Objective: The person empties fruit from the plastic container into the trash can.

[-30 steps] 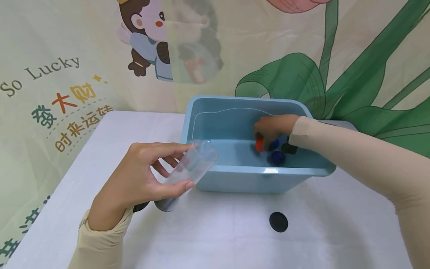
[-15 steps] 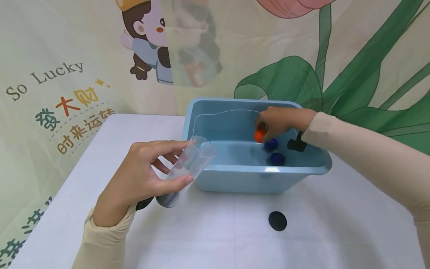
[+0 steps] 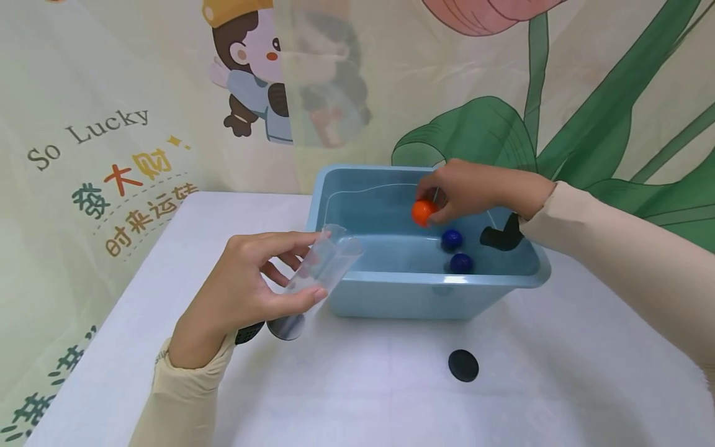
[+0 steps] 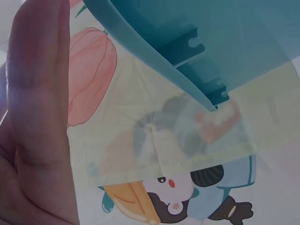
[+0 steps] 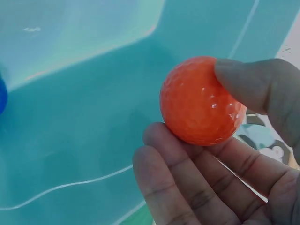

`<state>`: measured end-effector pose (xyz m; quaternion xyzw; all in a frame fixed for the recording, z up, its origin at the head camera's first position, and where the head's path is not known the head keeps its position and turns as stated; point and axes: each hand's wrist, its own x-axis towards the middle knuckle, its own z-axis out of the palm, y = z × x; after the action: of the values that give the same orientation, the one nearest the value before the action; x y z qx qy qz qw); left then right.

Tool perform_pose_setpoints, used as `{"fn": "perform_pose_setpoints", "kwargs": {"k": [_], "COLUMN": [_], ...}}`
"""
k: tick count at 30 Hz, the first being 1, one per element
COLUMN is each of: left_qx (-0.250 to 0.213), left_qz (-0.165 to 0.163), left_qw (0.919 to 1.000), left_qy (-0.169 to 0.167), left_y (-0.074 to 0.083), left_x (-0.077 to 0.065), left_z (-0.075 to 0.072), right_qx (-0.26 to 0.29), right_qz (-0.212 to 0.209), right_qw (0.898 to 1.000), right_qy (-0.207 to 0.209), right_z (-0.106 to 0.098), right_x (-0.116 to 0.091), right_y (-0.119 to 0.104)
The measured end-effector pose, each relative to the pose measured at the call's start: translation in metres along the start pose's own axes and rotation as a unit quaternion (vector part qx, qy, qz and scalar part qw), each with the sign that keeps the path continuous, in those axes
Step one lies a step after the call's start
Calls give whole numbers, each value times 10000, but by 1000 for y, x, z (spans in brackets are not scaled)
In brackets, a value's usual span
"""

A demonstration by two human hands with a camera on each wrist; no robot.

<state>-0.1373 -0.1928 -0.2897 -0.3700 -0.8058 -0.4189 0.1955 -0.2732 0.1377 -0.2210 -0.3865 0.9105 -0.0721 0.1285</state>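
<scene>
My left hand grips a clear plastic tube, thumb on the near side and fingers on the far side. The tube leans up and to the right, its open end overlapping the left part of the blue tub in the head view. An orange golf ball is pinched between the thumb and fingers of my right hand, up off the tub's floor. Below it, two dark blue balls sit on the floor of the tub near its right side. The left wrist view shows mainly a finger and the tub's underside.
A flat black disc lies on the white tabletop, in front of the tub. Behind the table hangs a printed cloth with flowers, a cartoon figure and lettering, close to the tub's back rim.
My right hand has lifted the orange golf ball from beside the blue balls, up and slightly left. My left hand keeps the tube in nearly the same tilted pose.
</scene>
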Motion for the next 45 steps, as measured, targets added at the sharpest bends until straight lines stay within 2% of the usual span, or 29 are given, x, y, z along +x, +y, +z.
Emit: {"fn": "perform_pose_setpoints", "kwargs": {"k": [11,20,30,38,45], "left_qx": [-10,7,46,32,20], "left_qz": [-76,-482,-506,-484,-397], "left_qw": [10000,9988,9986,9987,9991], "left_qy": [19,-70,-133,-165,-124], "left_y": [-3,1,4,6,7], "left_x": [0,3,3,4,4], "left_z": [5,7,6,7,11], "right_qx": [190,366,433,806,1576], "right_qz": [-495,-829,-1174,-1732,-2216], "right_qw": [9978,9937,9881,9764,9568], "right_qy": [393,667,890,1005,1027], "right_z": [-7,-7,-12,-11,-6], "right_x": [-12,-21,-25,-26,-22], "right_y": [-18,-29,-47,-64,-78]}}
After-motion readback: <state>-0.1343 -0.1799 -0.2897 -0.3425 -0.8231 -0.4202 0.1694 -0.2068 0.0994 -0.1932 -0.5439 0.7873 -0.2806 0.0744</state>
